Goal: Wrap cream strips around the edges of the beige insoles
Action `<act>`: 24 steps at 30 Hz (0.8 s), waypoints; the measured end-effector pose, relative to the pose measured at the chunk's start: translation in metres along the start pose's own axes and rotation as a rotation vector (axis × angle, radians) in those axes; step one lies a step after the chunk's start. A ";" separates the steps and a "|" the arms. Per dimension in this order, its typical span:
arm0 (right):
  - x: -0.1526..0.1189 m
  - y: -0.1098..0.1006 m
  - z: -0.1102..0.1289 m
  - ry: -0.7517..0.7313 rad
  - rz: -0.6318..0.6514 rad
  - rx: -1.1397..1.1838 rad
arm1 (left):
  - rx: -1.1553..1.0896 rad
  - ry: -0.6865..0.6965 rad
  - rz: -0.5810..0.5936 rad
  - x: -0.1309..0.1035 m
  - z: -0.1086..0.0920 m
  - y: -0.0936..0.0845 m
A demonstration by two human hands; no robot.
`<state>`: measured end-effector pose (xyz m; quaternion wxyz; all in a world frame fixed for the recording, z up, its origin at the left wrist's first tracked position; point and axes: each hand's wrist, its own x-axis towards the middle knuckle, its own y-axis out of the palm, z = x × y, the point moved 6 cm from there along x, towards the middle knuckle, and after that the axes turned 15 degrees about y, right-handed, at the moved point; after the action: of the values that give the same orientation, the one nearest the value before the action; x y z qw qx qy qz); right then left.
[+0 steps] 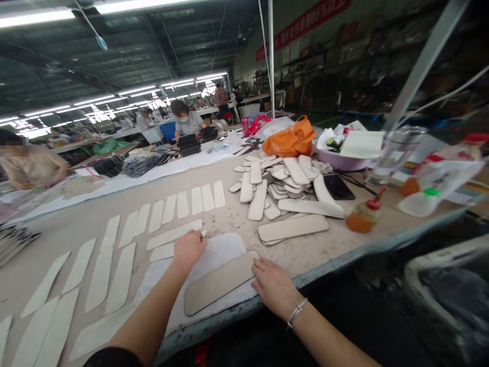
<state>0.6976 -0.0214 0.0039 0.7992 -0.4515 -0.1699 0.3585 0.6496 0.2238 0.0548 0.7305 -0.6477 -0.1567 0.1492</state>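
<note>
My left hand [190, 247] reaches across the table with bent, closed fingers over the right end of a short pale strip [162, 253]. Its fingertips are partly hidden. A longer pale strip [173, 234] lies just beyond it. My right hand [273, 283] is open, its fingers stretched out and resting at the right end of a rounded beige panel [221, 281]. That panel lies flat near the table's front edge, on a white sheet [225, 245]. More pale strips [122, 275] lie in rows to the left of my left arm.
Beyond my right hand are stacked beige panels [294, 228] and a heap of padded pieces [282, 181]. A squeeze bottle [364, 214] with amber liquid, a black phone [338, 187], an orange bag [290, 137] and a purple basin [344, 161] stand right. Co-workers sit across the table.
</note>
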 end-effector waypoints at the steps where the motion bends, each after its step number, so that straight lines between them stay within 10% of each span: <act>1: 0.000 -0.003 -0.002 0.011 -0.011 0.039 | -0.033 -0.014 -0.053 -0.007 0.000 -0.014; 6: 0.007 -0.013 -0.017 0.176 -0.079 0.514 | -0.719 -0.235 -0.509 -0.053 0.005 -0.089; 10: 0.017 0.010 -0.019 0.368 0.172 1.128 | -1.395 -0.336 -0.731 -0.081 -0.009 -0.108; 24: 0.023 0.030 -0.029 0.566 0.329 1.531 | -1.941 -0.765 -0.616 -0.143 -0.011 -0.036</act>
<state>0.7181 -0.0118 -0.0380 0.8353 0.1247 0.3964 0.3600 0.5253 0.1496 0.0840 -0.1841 -0.7923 -0.5806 -0.0360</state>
